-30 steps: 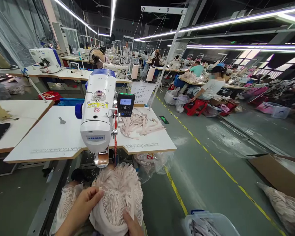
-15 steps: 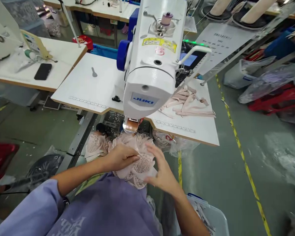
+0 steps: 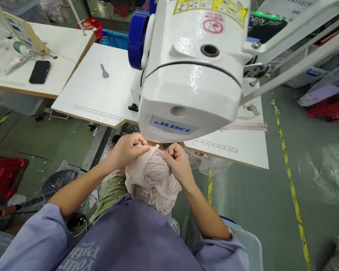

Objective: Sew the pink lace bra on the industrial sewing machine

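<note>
A pale pink lace bra [image 3: 155,169] with moulded-looking cups hangs between my hands, just under the head of the white sewing machine [image 3: 192,90]. My left hand [image 3: 131,148] pinches its upper left edge between thumb and fingers. On the other side of the cup, my right hand [image 3: 177,160] is closed on the lace edge, thumb against bent fingers. Between them a short strip end sticks up. The machine's needle area is hidden behind its head and my hands. More pale lace shows behind my left forearm.
The white table [image 3: 87,82] carries a printed ruler and a grey key-shaped piece [image 3: 104,71]. Pale fabric strips [image 3: 245,126] lie at its right. A phone [image 3: 40,72] rests on the neighbouring table. Below right stands a clear plastic bin [image 3: 250,241].
My view has come closer to the machine head. Both hands have risen towards it, and the right one, open before, has closed on the lace edge.
</note>
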Action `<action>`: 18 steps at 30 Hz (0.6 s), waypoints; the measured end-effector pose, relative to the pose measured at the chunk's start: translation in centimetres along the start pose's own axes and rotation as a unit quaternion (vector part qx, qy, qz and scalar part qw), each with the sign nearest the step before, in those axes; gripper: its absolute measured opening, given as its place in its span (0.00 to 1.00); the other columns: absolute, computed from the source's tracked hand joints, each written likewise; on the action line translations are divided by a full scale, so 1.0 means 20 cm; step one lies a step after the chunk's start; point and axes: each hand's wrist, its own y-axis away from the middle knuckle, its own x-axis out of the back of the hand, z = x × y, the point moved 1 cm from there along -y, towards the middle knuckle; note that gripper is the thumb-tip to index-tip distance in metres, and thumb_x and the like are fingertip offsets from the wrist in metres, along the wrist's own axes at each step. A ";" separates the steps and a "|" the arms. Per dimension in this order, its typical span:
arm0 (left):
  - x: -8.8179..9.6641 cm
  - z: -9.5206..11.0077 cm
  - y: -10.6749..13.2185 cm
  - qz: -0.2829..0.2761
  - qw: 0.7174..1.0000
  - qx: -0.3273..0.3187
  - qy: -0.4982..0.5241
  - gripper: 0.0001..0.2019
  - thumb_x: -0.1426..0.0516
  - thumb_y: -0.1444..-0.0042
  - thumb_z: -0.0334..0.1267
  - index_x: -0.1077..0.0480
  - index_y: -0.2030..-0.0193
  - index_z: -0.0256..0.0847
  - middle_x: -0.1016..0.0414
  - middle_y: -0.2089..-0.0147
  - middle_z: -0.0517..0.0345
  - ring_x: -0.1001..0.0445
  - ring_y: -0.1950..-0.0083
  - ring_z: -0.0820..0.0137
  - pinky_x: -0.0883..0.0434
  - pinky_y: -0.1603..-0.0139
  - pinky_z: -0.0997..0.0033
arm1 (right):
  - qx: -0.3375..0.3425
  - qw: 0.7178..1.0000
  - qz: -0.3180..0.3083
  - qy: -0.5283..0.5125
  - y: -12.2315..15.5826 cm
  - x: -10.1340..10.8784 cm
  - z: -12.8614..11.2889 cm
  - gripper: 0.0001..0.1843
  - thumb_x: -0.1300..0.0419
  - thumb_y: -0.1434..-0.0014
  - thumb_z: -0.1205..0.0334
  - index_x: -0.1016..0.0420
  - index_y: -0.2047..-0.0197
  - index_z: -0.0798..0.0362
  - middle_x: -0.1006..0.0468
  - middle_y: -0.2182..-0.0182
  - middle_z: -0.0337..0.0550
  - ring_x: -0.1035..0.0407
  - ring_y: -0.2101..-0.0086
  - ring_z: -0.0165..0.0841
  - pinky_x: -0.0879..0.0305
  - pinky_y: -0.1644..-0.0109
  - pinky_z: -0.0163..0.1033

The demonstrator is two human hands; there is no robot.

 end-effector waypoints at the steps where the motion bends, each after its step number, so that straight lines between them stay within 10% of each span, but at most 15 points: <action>1: 0.00 0.00 -0.01 0.019 1.000 -0.004 -0.007 0.11 0.40 0.42 0.42 0.31 0.70 0.38 0.37 0.77 0.64 0.37 0.73 0.74 0.42 0.72 0.74 | 0.007 1.000 0.008 -0.002 -0.01 0.00 0.00 0.22 0.35 0.42 0.48 0.44 0.70 0.48 0.42 0.75 0.33 0.48 0.75 0.29 0.49 0.72 0.36; 18: -0.02 -0.03 -0.08 0.114 0.988 -0.093 -0.039 0.05 0.45 0.43 0.33 0.36 0.70 0.39 0.35 0.72 0.61 0.37 0.67 0.71 0.38 0.63 0.72 | 0.024 0.998 0.028 0.049 -0.12 0.05 0.06 0.16 0.34 0.42 0.49 0.34 0.65 0.49 0.33 0.69 0.38 0.38 0.67 0.34 0.38 0.61 0.39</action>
